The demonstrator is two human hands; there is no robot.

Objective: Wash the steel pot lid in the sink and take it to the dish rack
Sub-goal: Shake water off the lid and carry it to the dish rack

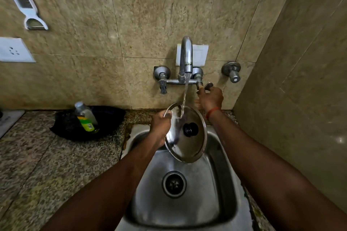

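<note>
The steel pot lid (189,146), round with a black knob at its middle, is held tilted over the steel sink (216,202). My left hand (161,125) grips the lid by its upper left rim. Water runs from the curved tap (186,56) onto the lid's top edge. My right hand (211,97) is raised to the wall and closed around the right tap handle (207,86). No dish rack is in view.
A black bowl (107,118) with a dish soap bottle (85,117) in it stands on the granite counter (47,155) left of the sink. A second tap handle (163,84) and a wall valve (231,71) flank the spout. A side wall stands close on the right.
</note>
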